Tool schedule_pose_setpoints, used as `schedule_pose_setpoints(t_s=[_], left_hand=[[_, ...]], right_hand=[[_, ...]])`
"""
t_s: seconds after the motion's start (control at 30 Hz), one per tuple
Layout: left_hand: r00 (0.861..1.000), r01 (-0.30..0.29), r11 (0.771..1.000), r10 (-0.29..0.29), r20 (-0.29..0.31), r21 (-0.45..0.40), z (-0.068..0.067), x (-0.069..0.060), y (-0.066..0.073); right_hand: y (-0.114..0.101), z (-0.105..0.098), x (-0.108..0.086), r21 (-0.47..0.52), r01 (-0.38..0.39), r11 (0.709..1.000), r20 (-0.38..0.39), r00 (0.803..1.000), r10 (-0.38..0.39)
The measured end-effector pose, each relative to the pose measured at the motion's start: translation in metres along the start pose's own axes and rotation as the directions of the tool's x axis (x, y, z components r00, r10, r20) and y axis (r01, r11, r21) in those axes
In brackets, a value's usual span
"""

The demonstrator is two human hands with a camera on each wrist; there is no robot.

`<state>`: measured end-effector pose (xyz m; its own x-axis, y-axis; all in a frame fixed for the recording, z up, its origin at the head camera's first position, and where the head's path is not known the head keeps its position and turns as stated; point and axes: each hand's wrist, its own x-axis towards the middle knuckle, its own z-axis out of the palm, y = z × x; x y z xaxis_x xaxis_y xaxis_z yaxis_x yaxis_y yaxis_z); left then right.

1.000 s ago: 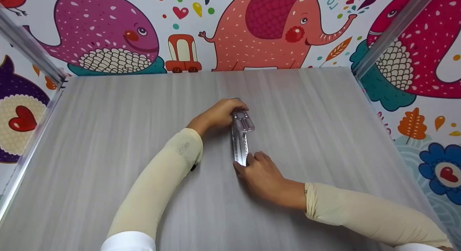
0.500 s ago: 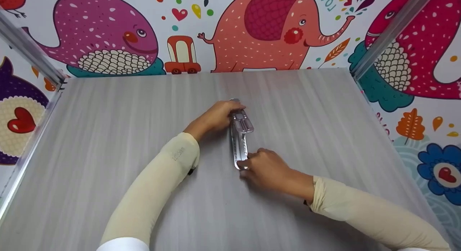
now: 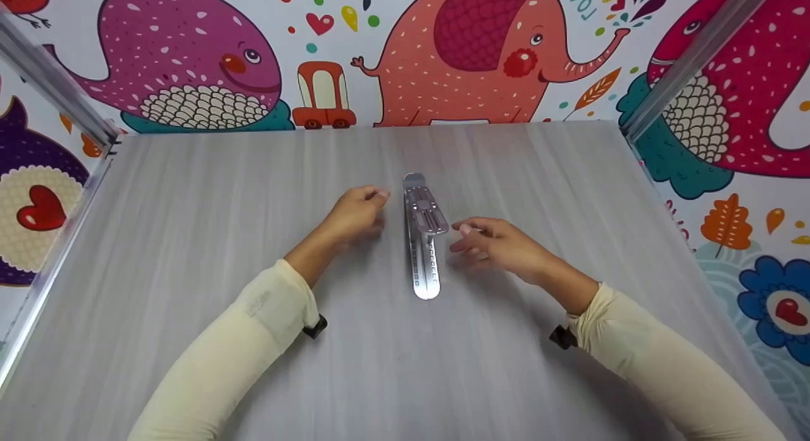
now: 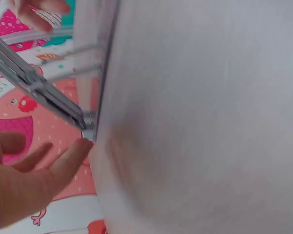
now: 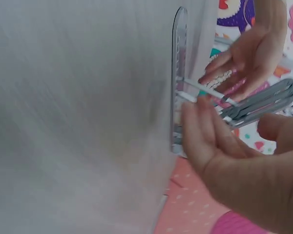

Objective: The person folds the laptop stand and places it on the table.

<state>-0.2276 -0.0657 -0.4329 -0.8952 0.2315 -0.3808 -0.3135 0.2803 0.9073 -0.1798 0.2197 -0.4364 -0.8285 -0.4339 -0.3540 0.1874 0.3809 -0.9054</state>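
In the head view a silver folding stand (image 3: pixel 425 208) stands by itself on the table. Its long base has notches along both edges, and a slotted plate tilts up above it on a strut (image 5: pixel 202 88). To the left of the stand is my left hand (image 3: pixel 355 214), fingers loosely bent, apart from the metal and holding nothing. My right hand (image 3: pixel 503 243) hovers just to the right of the raised plate, fingers loose, also holding nothing. The right wrist view shows the raised plate (image 5: pixel 268 102) from the side, partly hidden behind my right fingers (image 5: pixel 200 129).
Under the stand lies a grey wood-grain tabletop (image 3: pixel 221 207). A wall (image 3: pixel 329 23) printed with cartoon animals rises along its back edge. Metal posts (image 3: pixel 60 80) stand at the back corners. Each wrist wears a small dark strap piece (image 3: pixel 314 327) below a cream sleeve.
Both hands have let go of the stand. The left hand has drawn back to the left; the right has left the base's near end and moved up and right. The stand keeps its place.
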Motion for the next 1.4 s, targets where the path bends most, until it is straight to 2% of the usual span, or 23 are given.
schedule_pose_setpoints(t_s=[0.03,0.07,0.1,0.17,0.23,0.33,0.47,0.67,0.93,1.2,1.4], left_hand=[[0.998,0.068,0.989,-0.066,0.022,-0.135,0.001,-0.003,0.0],[0.992,0.123,0.96,-0.114,0.047,-0.25,0.002,-0.006,0.0],[0.984,0.176,0.919,-0.159,0.075,-0.354,0.003,-0.01,-0.001],[0.974,0.224,0.853,-0.192,0.116,-0.471,0.005,-0.016,-0.003],[0.97,0.243,0.807,-0.195,0.145,-0.539,0.007,-0.022,-0.005],[0.967,0.251,0.75,-0.175,0.183,-0.612,0.012,-0.03,-0.008],[0.967,0.248,0.707,-0.14,0.212,-0.663,0.019,-0.034,-0.009],[0.967,0.242,0.667,-0.106,0.232,-0.704,0.027,-0.028,-0.013],[0.973,0.215,0.676,-0.088,0.213,-0.705,0.036,-0.022,-0.015],[0.981,0.187,0.661,-0.095,0.167,-0.726,0.038,-0.017,-0.015],[0.982,0.182,0.653,-0.09,0.164,-0.735,0.038,-0.017,-0.015]], right_hand=[[0.001,-0.001,0.002,0.1,-0.042,0.994,0.016,0.999,0.041],[0.003,-0.002,0.005,0.187,-0.077,0.979,0.029,0.997,0.073],[0.005,-0.002,0.007,0.26,-0.106,0.96,0.042,0.994,0.098],[0.007,-0.002,0.011,0.361,-0.152,0.92,0.06,0.988,0.14],[0.01,-0.001,0.015,0.435,-0.18,0.882,0.086,0.984,0.158],[0.013,0.0,0.019,0.5,-0.204,0.842,0.137,0.978,0.156],[0.017,0.001,0.025,0.549,-0.225,0.805,0.182,0.972,0.148],[0.021,0.006,0.031,0.595,-0.244,0.766,0.194,0.968,0.158],[0.023,0.011,0.04,0.614,-0.248,0.75,0.201,0.967,0.155],[0.022,0.013,0.045,0.612,-0.241,0.754,0.184,0.97,0.16],[0.021,0.014,0.046,0.603,-0.239,0.761,0.146,0.971,0.189]])
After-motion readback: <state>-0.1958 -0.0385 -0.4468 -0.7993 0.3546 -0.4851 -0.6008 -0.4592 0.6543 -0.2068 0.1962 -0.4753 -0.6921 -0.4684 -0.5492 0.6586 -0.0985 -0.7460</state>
